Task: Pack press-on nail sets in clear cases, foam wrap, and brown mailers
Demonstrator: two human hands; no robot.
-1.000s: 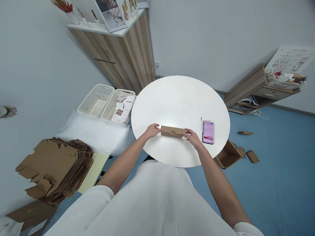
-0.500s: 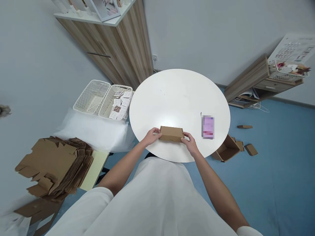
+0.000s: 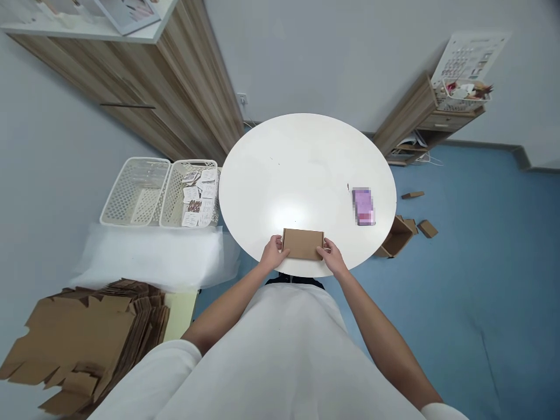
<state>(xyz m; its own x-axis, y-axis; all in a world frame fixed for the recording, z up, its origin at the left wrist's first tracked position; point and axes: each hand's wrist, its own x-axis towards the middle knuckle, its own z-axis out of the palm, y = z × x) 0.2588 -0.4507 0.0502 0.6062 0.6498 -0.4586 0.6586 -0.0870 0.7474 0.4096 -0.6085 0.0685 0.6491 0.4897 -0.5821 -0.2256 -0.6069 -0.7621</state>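
A closed brown cardboard box [image 3: 303,244] is at the near edge of the round white table [image 3: 306,163]. My left hand [image 3: 273,252] grips its left end, the thumb on the near left corner and the fingers along the side. At the right end, my right hand [image 3: 331,255] grips the box in the same way, thumb on the near right corner. The broad top face of the box is turned up toward me. A pixelated purple item [image 3: 364,206] lies on the right part of the table.
Left of the table are two white baskets [image 3: 165,192], one with printed cards, above white wrapping sheets [image 3: 153,256] and stacked flat cardboard [image 3: 83,332]. An open carton [image 3: 395,238] and small boxes [image 3: 427,228] are on the floor at right. Wooden cabinets stand behind.
The box has tilted so that its top face shows more and its near side less, with both hands still on it. The head view has shifted, moving the table slightly left.
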